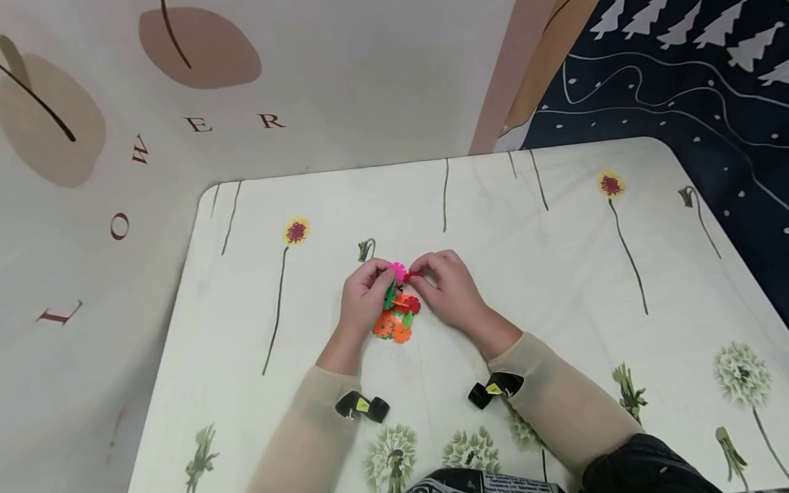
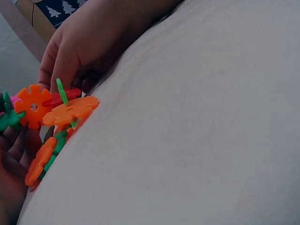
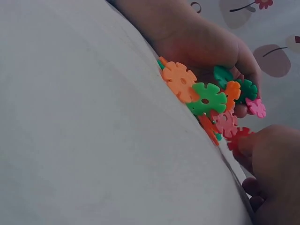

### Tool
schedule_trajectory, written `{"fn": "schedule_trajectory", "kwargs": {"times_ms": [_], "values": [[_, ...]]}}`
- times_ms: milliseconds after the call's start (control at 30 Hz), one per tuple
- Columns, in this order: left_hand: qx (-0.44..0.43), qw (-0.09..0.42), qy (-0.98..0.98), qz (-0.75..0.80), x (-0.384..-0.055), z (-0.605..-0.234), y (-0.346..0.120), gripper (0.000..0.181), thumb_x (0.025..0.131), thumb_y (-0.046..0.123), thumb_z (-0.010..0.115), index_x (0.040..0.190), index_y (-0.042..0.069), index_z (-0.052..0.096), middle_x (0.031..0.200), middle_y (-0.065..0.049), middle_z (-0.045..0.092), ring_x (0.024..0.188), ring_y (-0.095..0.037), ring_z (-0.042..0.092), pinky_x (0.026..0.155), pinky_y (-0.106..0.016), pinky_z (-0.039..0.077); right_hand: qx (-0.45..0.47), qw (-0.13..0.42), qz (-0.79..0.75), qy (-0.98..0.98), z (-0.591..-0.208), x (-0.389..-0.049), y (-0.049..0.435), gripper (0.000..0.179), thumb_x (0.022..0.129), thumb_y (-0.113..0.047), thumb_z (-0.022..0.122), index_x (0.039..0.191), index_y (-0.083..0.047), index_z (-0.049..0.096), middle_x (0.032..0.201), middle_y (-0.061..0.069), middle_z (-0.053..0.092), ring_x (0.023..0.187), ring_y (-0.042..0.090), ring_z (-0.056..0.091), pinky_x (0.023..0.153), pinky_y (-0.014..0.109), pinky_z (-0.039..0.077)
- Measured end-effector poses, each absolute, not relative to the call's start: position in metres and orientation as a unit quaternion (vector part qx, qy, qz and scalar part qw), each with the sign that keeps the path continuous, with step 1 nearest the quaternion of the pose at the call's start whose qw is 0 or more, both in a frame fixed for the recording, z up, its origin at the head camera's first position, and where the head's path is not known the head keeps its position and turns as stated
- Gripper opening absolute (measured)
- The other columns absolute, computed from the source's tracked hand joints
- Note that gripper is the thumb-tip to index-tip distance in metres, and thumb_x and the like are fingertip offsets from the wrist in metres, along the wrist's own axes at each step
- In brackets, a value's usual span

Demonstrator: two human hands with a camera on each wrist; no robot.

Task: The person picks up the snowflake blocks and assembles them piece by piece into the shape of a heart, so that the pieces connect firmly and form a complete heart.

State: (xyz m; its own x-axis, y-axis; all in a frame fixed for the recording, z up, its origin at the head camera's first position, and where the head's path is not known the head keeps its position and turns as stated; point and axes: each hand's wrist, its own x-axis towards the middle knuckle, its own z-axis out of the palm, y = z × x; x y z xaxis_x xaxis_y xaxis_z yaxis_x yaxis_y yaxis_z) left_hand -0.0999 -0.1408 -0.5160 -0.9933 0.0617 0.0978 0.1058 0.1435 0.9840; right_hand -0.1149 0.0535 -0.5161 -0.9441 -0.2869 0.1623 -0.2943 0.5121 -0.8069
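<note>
Notched plastic discs in orange, green, red and pink are slotted together into a cluster that lies low over the white cloth. My left hand holds the cluster from its left side, with a pink disc at its fingertips. Between thumb and fingers, my right hand pinches a red disc right beside the pink one. An orange disc and a light green disc show on the near side in the right wrist view. The left wrist view has another orange disc standing upright.
A white cloth printed with flowers and dandelions covers the table. A pale wall with printed letters borders its far side. Dark fabric with white trees lies at the right. A black printed object is at the near edge.
</note>
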Motion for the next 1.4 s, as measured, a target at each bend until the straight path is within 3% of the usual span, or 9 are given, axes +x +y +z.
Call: {"fn": "schedule_trajectory", "kwargs": {"times_ms": [133,433,667,933,1400], "values": [[-0.052,0.016,-0.76,-0.648,-0.1013,-0.5151,-0.1407,0.019,0.11,0.015,0.057,0.102,0.002,0.069,0.088,-0.014,0.07,0.075,-0.022,0.066,0.074,-0.023,0.057,0.139,0.012,0.526,-0.839,-0.5145,-0.1153,0.0535,0.009,0.101,-0.012,0.075,0.109,-0.009,0.071,0.106,0.004,0.068,0.105,0.022,0.058,0.092,0.042,0.051],[-0.04,0.015,-0.771,-0.635,-0.0988,-0.5143,-0.1406,0.024,0.112,0.019,0.054,0.099,0.004,0.068,0.088,-0.01,0.071,0.077,-0.022,0.07,0.078,-0.024,0.059,0.129,0.038,0.617,-0.776,-0.5156,-0.1124,0.0532,0.011,0.102,-0.005,0.073,0.109,-0.006,0.065,0.107,0.005,0.078,0.101,0.019,0.073,0.093,0.033,0.055],[-0.035,0.012,-0.767,-0.641,-0.0995,-0.5143,-0.1403,0.025,0.112,0.02,0.054,0.099,0.003,0.068,0.086,-0.011,0.07,0.075,-0.022,0.069,0.075,-0.025,0.059,0.135,0.046,0.634,-0.76,-0.5173,-0.1126,0.0527,0.01,0.1,-0.005,0.076,0.107,-0.004,0.069,0.101,0.005,0.077,0.09,0.02,0.072,0.082,0.026,0.057],[-0.033,0.013,-0.761,-0.648,-0.1008,-0.5152,-0.1401,0.025,0.112,0.018,0.055,0.096,0.002,0.068,0.083,-0.012,0.07,0.071,-0.021,0.071,0.07,-0.025,0.061,0.139,0.045,0.645,-0.75,-0.5148,-0.1128,0.0525,0.008,0.098,-0.002,0.077,0.105,-0.003,0.072,0.102,0.007,0.08,0.094,0.022,0.076,0.086,0.026,0.06],[-0.055,0.009,-0.777,-0.627,-0.1036,-0.5179,-0.1425,0.022,0.11,0.014,0.06,0.093,0.003,0.068,0.079,-0.008,0.071,0.07,-0.022,0.068,0.062,-0.022,0.054,0.164,0.056,0.651,-0.739,-0.5202,-0.1153,0.0539,0.008,0.096,0.003,0.077,0.103,-0.001,0.076,0.103,0.008,0.081,0.092,0.024,0.077,0.08,0.025,0.061]]}}
